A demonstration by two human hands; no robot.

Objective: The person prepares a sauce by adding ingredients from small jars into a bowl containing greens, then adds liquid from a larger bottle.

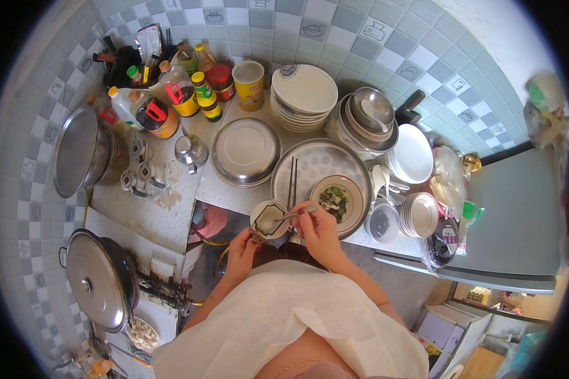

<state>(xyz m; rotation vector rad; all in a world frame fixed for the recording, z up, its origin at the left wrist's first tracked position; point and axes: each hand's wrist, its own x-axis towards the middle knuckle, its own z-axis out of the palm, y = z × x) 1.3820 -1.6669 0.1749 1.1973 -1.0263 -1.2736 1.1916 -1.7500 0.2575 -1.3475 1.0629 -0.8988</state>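
My left hand [241,251] grips the near edge of a small white bowl [256,214] with a dark angular line inside. Some whitish stuff [266,223] lies in the bowl; what it is I cannot tell. Between the fingers of my right hand [318,233] is the handle of a metal spoon [294,214], its bowl end down in the white bowl. Beyond my right hand, a rimmed plate [353,189] holds chopped greens and dark bits [333,203]. That plate rests on a round metal tray [308,158], and a pair of dark chopsticks [293,177] lies across the tray's left side.
Left of the tray sits a metal lid [245,151]. Sauce bottles [175,90], stacked bowls [303,90] and metal basins [370,106] line the back. Right are stacked plates [410,154] and small dishes [422,215]. A lidded wok [95,284] stands at lower left.
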